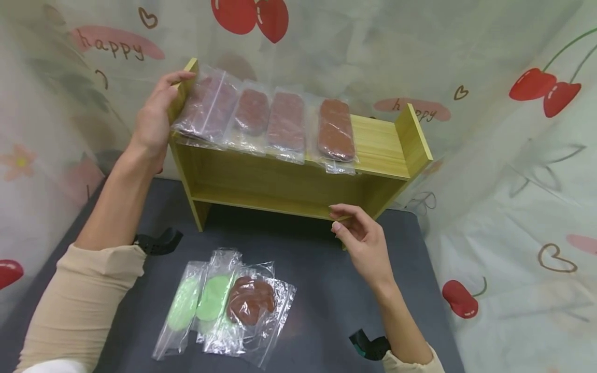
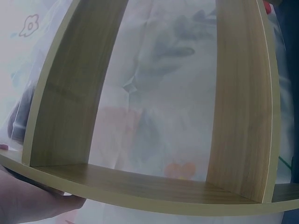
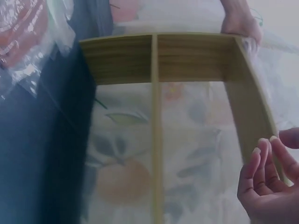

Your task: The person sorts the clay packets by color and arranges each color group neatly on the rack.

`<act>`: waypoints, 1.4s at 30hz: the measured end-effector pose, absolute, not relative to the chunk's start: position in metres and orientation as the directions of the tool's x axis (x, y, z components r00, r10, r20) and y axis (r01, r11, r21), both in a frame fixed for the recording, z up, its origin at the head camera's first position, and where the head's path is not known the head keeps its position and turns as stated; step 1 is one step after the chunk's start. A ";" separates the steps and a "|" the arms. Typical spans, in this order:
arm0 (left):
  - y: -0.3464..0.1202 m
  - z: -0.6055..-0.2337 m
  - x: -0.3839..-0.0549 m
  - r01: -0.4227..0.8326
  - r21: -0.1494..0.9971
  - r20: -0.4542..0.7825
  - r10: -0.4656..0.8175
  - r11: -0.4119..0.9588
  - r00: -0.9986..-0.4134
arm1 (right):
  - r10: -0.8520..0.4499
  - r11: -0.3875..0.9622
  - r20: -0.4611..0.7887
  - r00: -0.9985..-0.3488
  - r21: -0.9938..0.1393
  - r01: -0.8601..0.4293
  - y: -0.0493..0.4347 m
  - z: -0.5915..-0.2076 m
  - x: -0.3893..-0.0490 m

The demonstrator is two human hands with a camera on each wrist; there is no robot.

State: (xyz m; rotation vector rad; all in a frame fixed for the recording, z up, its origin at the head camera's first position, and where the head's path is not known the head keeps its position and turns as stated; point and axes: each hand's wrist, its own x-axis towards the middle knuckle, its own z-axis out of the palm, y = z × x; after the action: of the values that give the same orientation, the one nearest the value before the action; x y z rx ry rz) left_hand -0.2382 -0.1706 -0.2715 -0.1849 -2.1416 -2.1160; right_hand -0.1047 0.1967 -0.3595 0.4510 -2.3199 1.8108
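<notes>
My left hand (image 1: pixel 151 119) grips the left side panel of a small wooden shelf (image 1: pixel 261 194), fingertips over the panel's edge. In the left wrist view, part of that hand (image 2: pixel 32 198) shows outside the panel. On the shelf's top lie several clear bags with flat brownish-red pieces; the rightmost piece (image 1: pixel 336 129) is darkest, and the leftmost bag (image 1: pixel 210 106) is beside my left fingers. My right hand (image 1: pixel 366 246) hovers before the shelf's lower right part, its fingers loosely bent and holding nothing. The right wrist view shows the same hand (image 3: pixel 268 186) near the shelf's edge.
On the dark table (image 1: pixel 322 311) in front lie overlapping clear bags with light green pieces (image 1: pixel 214 298) and a brown round piece (image 1: pixel 252 300). A printed curtain (image 1: pixel 326 62) hangs close behind and at both sides of the table.
</notes>
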 end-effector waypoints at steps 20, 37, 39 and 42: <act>-0.170 -0.271 -0.237 0.169 0.983 0.168 -0.016 -0.068 -0.986 | -0.269 0.187 0.144 -0.952 -0.962 -0.198 0.176 -0.451 -0.078; -0.166 -0.272 -0.240 0.169 0.984 0.169 -0.012 -0.056 -0.986 | -0.369 0.224 -0.068 -0.927 -0.974 -0.018 0.163 -0.500 -0.072; -0.167 -0.271 -0.240 0.165 0.985 0.164 -0.010 -0.055 -0.986 | -0.370 0.234 -0.058 -0.927 -0.972 -0.032 0.161 -0.515 -0.075; -0.167 -0.271 -0.239 0.159 0.986 0.159 -0.012 -0.056 -0.987 | -0.370 0.286 -0.022 -0.929 -0.954 -0.091 0.160 -0.536 -0.080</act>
State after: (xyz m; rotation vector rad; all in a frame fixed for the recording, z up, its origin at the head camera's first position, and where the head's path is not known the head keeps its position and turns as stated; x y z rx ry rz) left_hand -0.2390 -0.1673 -0.2713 -0.1629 -2.0726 -2.1950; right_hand -0.0804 0.1602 -0.5355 0.4949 -2.7017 1.9745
